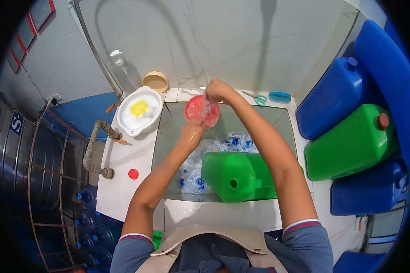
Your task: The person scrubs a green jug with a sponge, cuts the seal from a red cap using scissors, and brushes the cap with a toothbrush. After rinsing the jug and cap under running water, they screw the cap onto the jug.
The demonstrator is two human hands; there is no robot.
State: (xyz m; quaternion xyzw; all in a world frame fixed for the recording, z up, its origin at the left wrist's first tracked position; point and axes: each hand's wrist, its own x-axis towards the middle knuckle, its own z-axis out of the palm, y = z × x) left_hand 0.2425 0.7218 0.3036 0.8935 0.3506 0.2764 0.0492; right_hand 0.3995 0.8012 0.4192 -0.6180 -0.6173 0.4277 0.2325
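Observation:
Over the sink point(167, 132), a round red plastic bowl point(193, 108) is tilted under a thin stream of water. My left hand point(193, 131) grips its near rim from below, wet, with the fingers partly hidden. Above the bowl's right side, my right hand point(217, 91) is closed with its fingertips pointing down into the water. Whatever it may hold is hidden by the splash. Below my hands a green jerrycan point(230, 177) lies on its side in the sink, its uncapped mouth facing me. Clear and blue plastic pieces point(196, 183) lie around it.
On the left counter stand a white basin point(141, 125) with suds and a yellow sponge point(139, 108), a pump bottle point(125, 73) and a red cap point(133, 174). Scissors point(260, 99) and a blue brush point(279, 97) lie behind the sink. Blue and green jerrycans point(351, 141) line the right.

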